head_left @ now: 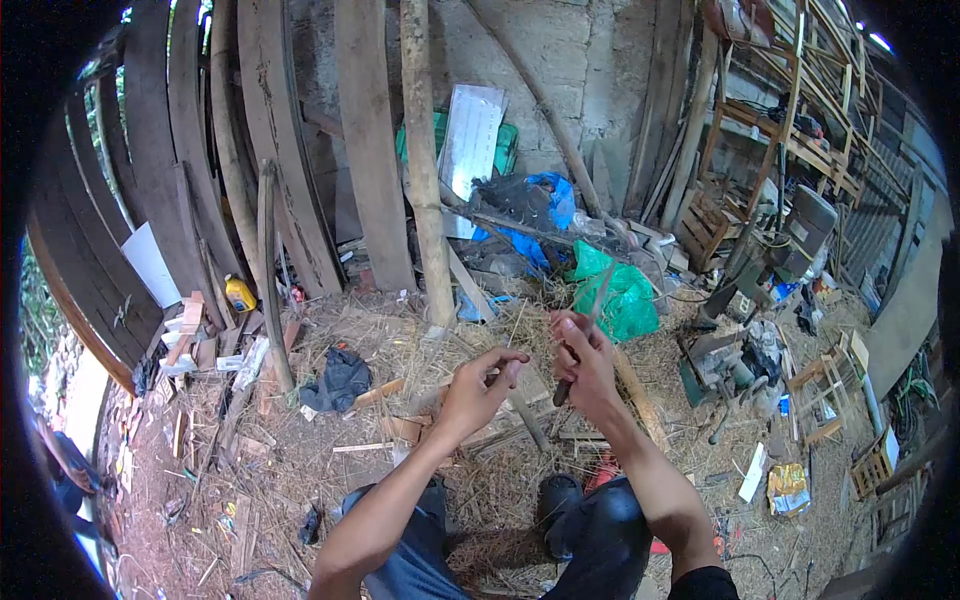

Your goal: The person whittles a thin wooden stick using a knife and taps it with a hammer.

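My right hand (584, 362) is wrapped round the dark handle of a knife (602, 290), whose thin blade points up, in front of the green plastic bag (625, 300). To its left, my left hand (487, 385) has thumb and fingertips pinched together; a thin pale strip seems to rise from them, too small to make out. The two hands are apart, above the straw-strewn ground and in front of my knees.
A wooden post (428, 180) stands ahead. Dark cloth (340, 380) and wood scraps lie left, near a yellow bottle (239, 293). At right are a metal machine (790, 240), a wooden frame (822, 395) and a gold wrapper (788, 489). Part of another person shows at far left.
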Tool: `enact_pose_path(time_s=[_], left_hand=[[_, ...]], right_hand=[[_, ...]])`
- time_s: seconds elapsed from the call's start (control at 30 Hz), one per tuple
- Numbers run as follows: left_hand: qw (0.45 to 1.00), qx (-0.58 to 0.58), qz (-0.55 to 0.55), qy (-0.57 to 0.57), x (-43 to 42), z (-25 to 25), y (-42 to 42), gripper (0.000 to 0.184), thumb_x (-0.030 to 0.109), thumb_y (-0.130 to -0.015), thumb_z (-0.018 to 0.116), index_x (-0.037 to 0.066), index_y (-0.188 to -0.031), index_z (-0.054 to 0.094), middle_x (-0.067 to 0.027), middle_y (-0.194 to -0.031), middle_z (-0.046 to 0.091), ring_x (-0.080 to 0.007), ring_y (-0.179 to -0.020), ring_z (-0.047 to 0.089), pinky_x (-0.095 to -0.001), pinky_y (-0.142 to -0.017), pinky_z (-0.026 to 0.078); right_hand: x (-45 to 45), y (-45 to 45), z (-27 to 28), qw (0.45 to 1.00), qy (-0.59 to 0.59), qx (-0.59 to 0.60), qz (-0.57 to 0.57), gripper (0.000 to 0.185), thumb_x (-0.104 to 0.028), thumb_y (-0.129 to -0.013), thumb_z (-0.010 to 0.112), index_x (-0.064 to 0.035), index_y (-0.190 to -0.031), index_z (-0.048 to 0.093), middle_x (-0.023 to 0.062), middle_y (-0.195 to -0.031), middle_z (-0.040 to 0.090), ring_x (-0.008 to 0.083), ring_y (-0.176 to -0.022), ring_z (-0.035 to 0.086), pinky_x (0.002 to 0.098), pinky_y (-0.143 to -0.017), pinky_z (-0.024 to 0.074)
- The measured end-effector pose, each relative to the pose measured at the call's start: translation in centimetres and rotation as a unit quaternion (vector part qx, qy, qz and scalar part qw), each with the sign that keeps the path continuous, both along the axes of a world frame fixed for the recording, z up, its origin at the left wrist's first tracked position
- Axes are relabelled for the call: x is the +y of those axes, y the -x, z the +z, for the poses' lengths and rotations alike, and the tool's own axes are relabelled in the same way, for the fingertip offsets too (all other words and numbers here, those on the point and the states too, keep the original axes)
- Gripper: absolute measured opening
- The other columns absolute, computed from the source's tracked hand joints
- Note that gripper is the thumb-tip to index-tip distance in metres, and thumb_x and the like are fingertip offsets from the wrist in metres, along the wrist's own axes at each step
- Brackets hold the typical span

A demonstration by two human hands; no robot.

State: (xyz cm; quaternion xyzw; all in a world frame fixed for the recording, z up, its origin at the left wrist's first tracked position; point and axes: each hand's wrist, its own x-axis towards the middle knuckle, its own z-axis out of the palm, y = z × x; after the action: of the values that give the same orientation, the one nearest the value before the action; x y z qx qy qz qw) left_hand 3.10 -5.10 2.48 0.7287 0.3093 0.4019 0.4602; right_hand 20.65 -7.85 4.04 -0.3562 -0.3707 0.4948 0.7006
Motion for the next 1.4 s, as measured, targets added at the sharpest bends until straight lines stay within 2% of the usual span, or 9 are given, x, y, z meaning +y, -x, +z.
enact_pose_path(time_s=[0.07,0.13,0.33,0.67,0.73,0.87,0.97,1.13,1.4], left_hand=[[1.000,0.010,-0.002,-0.021,0.0,0.1,0.0,0.019,0.017,-0.094,0.051,0.007,-0.107,0.061,-0.0004,-0.074,0.055,-0.0054,-0.062,0.048,-0.0201,-0.057,0.040],[0.991,-0.022,-0.060,0.117,-0.3,0.5,0.1,0.022,0.017,-0.094,0.051,0.008,-0.113,0.060,-0.0002,-0.076,0.054,-0.0043,-0.063,0.047,-0.0191,-0.056,0.039],[0.954,-0.077,-0.178,0.229,-0.5,1.4,0.8,0.030,0.012,-0.096,0.047,0.005,-0.124,0.052,0.0003,-0.081,0.051,-0.0044,-0.060,0.039,-0.0191,-0.053,0.036],[0.959,-0.072,-0.166,0.219,-0.6,0.9,0.4,0.029,0.011,-0.096,0.046,0.005,-0.123,0.053,0.0002,-0.081,0.051,-0.0049,-0.059,0.038,-0.0192,-0.053,0.035],[0.964,-0.067,-0.138,0.216,-0.9,1.1,0.3,0.029,0.010,-0.095,0.047,0.001,-0.122,0.053,-0.0003,-0.077,0.049,-0.0054,-0.056,0.035,-0.0202,-0.050,0.029],[0.967,-0.066,-0.147,0.196,-0.8,0.8,0.3,0.028,0.011,-0.096,0.047,0.001,-0.121,0.053,-0.0007,-0.076,0.050,-0.0055,-0.056,0.035,-0.0203,-0.050,0.029],[0.969,-0.049,-0.153,0.189,-0.7,0.8,0.5,0.026,0.011,-0.096,0.046,0.003,-0.120,0.054,0.0000,-0.079,0.052,-0.0046,-0.057,0.039,-0.0196,-0.052,0.035],[0.963,-0.063,-0.158,0.211,-0.9,0.9,0.4,0.029,0.014,-0.096,0.047,0.001,-0.121,0.052,-0.0001,-0.076,0.049,-0.0051,-0.057,0.035,-0.0192,-0.050,0.029],[0.964,-0.060,-0.164,0.198,-0.8,1.0,0.6,0.029,0.014,-0.096,0.047,0.001,-0.122,0.052,-0.0001,-0.078,0.049,-0.0051,-0.058,0.035,-0.0187,-0.052,0.029]], right_hand=[[0.2,-0.2,0.1,1.000,0.004,0.023,-0.003,0.028,-0.024,-0.087,0.064,-0.0024,-0.103,0.058,-0.0063,-0.064,0.045,0.0008,-0.044,0.033,0.0199,-0.039,0.0218],[0.4,-0.5,-0.2,0.999,0.010,0.038,-0.016,0.023,-0.024,-0.087,0.064,-0.0046,-0.097,0.056,-0.0066,-0.062,0.044,0.0009,-0.043,0.033,0.0197,-0.038,0.0223],[0.5,-0.9,-0.3,0.999,-0.002,0.045,-0.030,0.020,-0.023,-0.087,0.064,-0.0077,-0.091,0.053,-0.0063,-0.067,0.046,0.0002,-0.043,0.034,0.0193,-0.038,0.0235],[0.6,-1.1,-0.7,0.998,-0.009,0.023,-0.050,0.021,-0.024,-0.087,0.063,-0.0083,-0.094,0.051,-0.0065,-0.069,0.046,-0.0001,-0.045,0.035,0.0189,-0.039,0.0254],[0.5,-1.0,-0.7,0.998,-0.012,0.021,-0.059,0.020,-0.023,-0.088,0.063,-0.0079,-0.095,0.051,-0.0062,-0.069,0.047,0.0000,-0.046,0.035,0.0192,-0.039,0.0254],[0.6,-1.3,-1.1,0.999,-0.024,0.015,-0.040,0.020,-0.022,-0.088,0.062,-0.0079,-0.096,0.051,-0.0056,-0.069,0.047,0.0001,-0.046,0.035,0.0194,-0.039,0.0253],[0.6,-1.1,-0.9,0.998,-0.031,0.022,-0.053,0.018,-0.021,-0.089,0.060,-0.0076,-0.098,0.052,-0.0043,-0.072,0.049,0.0004,-0.046,0.035,0.0193,-0.040,0.0258],[0.3,-1.1,-0.4,0.997,-0.014,-0.038,-0.061,0.025,-0.024,-0.088,0.062,-0.0051,-0.103,0.054,-0.0014,-0.078,0.055,0.0007,-0.047,0.037,0.0193,-0.040,0.0272],[0.8,-1.2,-0.7,0.994,0.001,-0.010,-0.109,0.027,-0.024,-0.086,0.065,-0.0042,-0.103,0.055,-0.0028,-0.075,0.054,0.0006,-0.046,0.037,0.0188,-0.039,0.0265]])
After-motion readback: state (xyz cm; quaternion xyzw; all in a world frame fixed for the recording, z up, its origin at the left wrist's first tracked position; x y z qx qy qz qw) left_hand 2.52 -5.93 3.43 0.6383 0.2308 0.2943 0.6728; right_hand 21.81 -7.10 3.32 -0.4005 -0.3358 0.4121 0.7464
